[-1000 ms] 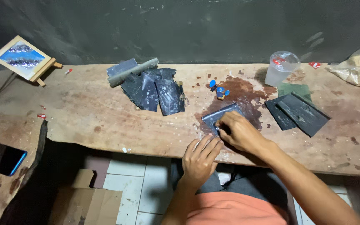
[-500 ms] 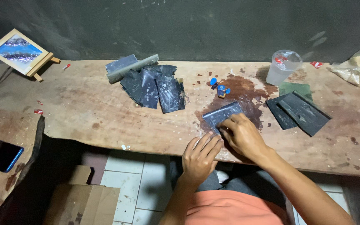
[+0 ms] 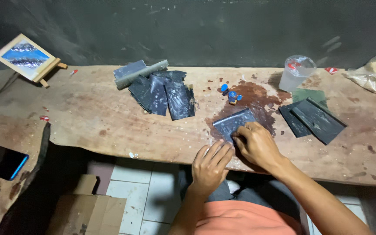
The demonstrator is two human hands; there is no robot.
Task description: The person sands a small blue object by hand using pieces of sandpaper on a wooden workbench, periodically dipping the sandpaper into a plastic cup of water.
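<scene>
Pressing flat at the near edge of the stained wooden desk, left hand lies open as before. Right hand, fingers curled, has slid slightly along the wet grey sandpaper sheet; rubbing continues. Clear plastic cup beyond.

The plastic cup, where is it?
In the head view the clear plastic cup stands at the back right of the wooden table, near the dark wall, just behind the green sheet and dark sheets.

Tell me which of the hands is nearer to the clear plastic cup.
Right. The right hand presses the dark sheet, below-left of the plastic cup. The left hand rests further away at the table edge.
</scene>
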